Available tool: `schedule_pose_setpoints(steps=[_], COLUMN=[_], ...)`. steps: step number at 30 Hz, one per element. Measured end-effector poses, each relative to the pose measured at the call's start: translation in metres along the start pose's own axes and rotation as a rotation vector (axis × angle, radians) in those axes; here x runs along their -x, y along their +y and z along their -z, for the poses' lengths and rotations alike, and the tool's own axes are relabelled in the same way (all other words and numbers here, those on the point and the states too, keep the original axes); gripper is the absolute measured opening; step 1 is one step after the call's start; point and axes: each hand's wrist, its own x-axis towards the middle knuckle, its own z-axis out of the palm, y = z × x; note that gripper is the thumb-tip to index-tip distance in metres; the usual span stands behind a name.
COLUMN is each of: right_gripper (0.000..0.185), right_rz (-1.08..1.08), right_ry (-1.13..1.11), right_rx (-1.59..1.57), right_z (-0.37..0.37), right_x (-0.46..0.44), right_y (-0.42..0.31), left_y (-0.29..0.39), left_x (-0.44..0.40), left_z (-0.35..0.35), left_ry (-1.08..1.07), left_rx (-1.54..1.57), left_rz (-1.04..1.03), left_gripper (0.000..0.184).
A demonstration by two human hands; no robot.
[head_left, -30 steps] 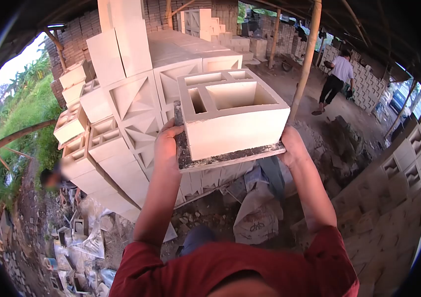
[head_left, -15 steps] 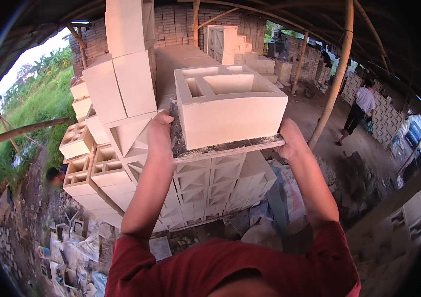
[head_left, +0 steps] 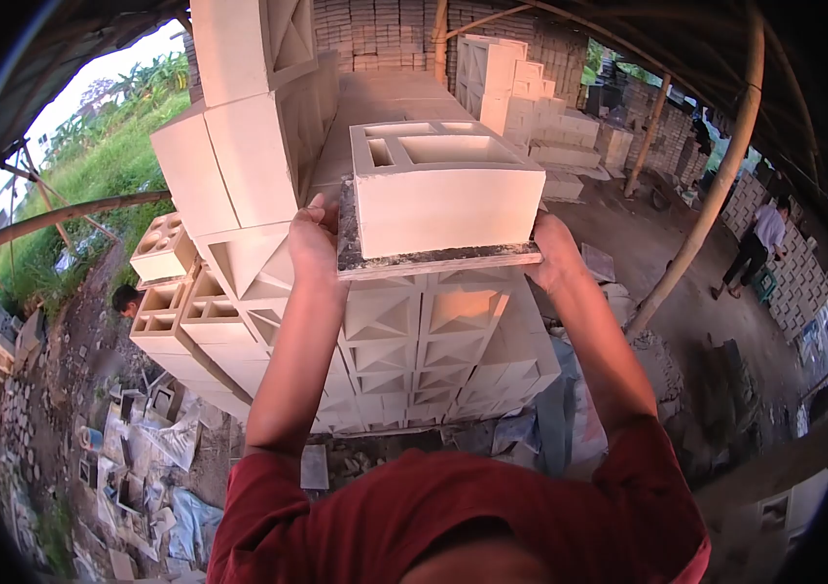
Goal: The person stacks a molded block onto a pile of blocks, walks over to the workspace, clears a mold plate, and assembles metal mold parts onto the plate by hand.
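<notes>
A pale cream ventilation block (head_left: 451,209) with several rectangular openings in its top rests on a thin, dark-stained board (head_left: 438,265). My left hand (head_left: 315,238) grips the board's left edge, thumb up beside the block. At the opposite edge, my right hand (head_left: 555,251) is closed on the board, with its fingers partly hidden underneath. Both arms reach forward, carrying the load level in front of a stack of patterned blocks (head_left: 380,341). Whether the board touches the stack's top surface (head_left: 390,97) behind it, I cannot tell.
Taller stacked blocks (head_left: 249,161) rise just left of the board. Lower blocks with openings (head_left: 163,310) stand farther left. A bamboo post (head_left: 711,209) leans at the right, and a person (head_left: 762,243) walks beyond it. Rubble and torn sacks (head_left: 156,438) litter the ground at lower left.
Both hands have carried the board and block slightly forward, and they look smaller. The view has shifted, with the posts and person appearing farther right.
</notes>
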Motion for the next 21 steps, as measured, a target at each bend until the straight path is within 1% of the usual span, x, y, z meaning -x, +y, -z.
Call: schedule_pose_setpoints(steps=[1, 3, 4, 5, 7, 9, 10, 11, 12, 13, 14, 16, 17, 19, 21], right_gripper=[0.033, 0.035, 0.035, 0.035, 0.036, 0.036, 0.036, 0.036, 0.036, 0.036, 0.036, 0.038, 0.038, 0.038, 0.040], right_rz=[-0.011, 0.002, -0.006, -0.001, -0.008, -0.010, -0.016, -0.013, -0.007, -0.008, -0.003, -0.003, -0.024, -0.047, -0.139], right_ry=[-0.012, -0.044, -0.053, -0.041, -0.029, -0.020, -0.026, -0.051, -0.076, -0.078, -0.079, -0.079, -0.092, -0.101, -0.053], right_rx=[-0.001, -0.056, -0.054, -0.071, -0.089, -0.099, -0.098, -0.113, -0.128, -0.124, -0.132, -0.139, -0.145, -0.149, -0.217], right_z=[0.005, 0.006, 0.006, 0.004, 0.000, 0.003, 0.003, 0.004, 0.004, 0.001, -0.003, -0.003, -0.002, 0.004, 0.012], right_x=[-0.008, -0.019, -0.022, -0.023, -0.025, -0.031, -0.034, -0.037, -0.041, -0.039, -0.036, -0.036, -0.037, -0.044, -0.055], right_y=[0.003, 0.011, 0.010, 0.008, 0.008, 0.011, 0.013, 0.015, 0.014, 0.013, 0.011, 0.011, 0.013, 0.015, 0.019], left_y=[0.001, 0.000, -0.002, -0.004, -0.003, -0.008, -0.006, -0.008, -0.007, -0.006, -0.006, -0.005, -0.006, -0.010, -0.010], left_x=[0.012, 0.033, 0.026, 0.013, 0.007, 0.002, -0.005, -0.008, -0.002, 0.005, 0.013, 0.027, 0.026, 0.020, 0.011], left_z=[-0.013, -0.031, -0.023, -0.009, 0.001, 0.008, 0.012, 0.015, 0.002, -0.010, -0.022, -0.038, -0.032, -0.016, -0.008], left_ry=[0.012, 0.219, 0.228, 0.243, 0.268, 0.250, 0.300, 0.304, 0.377, 0.450, 0.453, 0.547, 0.552, 0.247, 0.250], left_rx=[-0.003, 0.020, 0.021, 0.043, 0.062, 0.141, 0.141, 0.141, 0.184, 0.227, 0.230, 0.302, 0.300, 0.337, 0.333], left_rz=[-0.010, -0.126, -0.134, -0.140, -0.146, -0.192, -0.203, -0.208, -0.209, -0.206, -0.206, -0.120, -0.119, -0.104, -0.095], left_gripper=[0.047, 0.030, 0.030, 0.021, 0.018, 0.017, 0.018, 0.018, 0.024, 0.033, 0.033, 0.055, 0.055, 0.068, 0.070])
